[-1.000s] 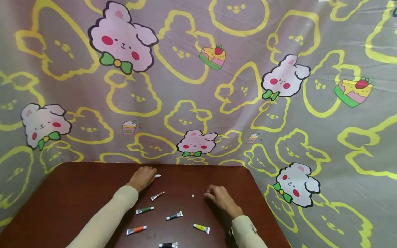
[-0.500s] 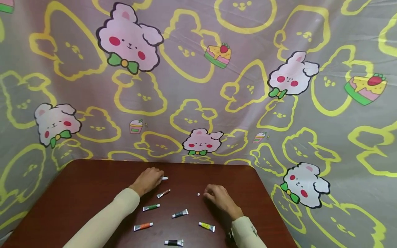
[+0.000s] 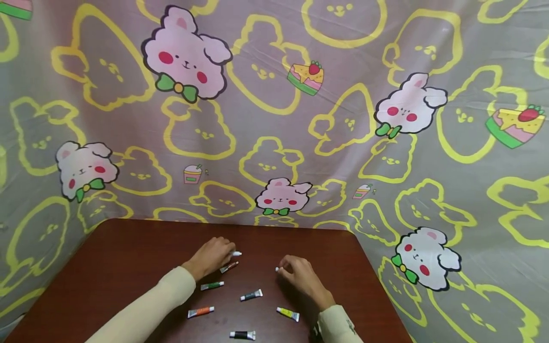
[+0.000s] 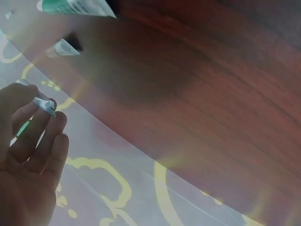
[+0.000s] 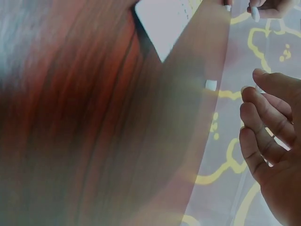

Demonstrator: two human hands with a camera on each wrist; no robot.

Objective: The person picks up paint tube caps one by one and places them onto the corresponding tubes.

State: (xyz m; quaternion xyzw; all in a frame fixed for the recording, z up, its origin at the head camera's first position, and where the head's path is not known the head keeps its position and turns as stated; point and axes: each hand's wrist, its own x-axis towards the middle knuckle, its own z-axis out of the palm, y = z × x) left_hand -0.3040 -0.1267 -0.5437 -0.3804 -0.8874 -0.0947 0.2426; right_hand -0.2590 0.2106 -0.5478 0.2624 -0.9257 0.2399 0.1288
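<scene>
My left hand (image 3: 214,256) pinches a small pale paint tube (image 4: 44,102) between thumb and fingers. One white end of it pokes out past the fingers in the head view; its label is hidden. My right hand (image 3: 302,276) is beside a small white cap (image 5: 211,85) on the table, fingers loosely bent. In the right wrist view a gap shows between the fingertips and the cap. Close under the left hand lies a brown paint tube (image 3: 229,267), with a green paint tube (image 3: 212,286) nearer to me.
Other paint tubes lie on the brown table (image 3: 141,257): dark grey (image 3: 251,295), orange (image 3: 200,312), yellow (image 3: 288,314) and black (image 3: 242,335). A cartoon-printed cloth (image 3: 274,119) hangs behind the table's far edge.
The left hand has moved a little right and toward me with its paint tube. The right hand has come up close to the white cap. The head view has shifted slightly left.
</scene>
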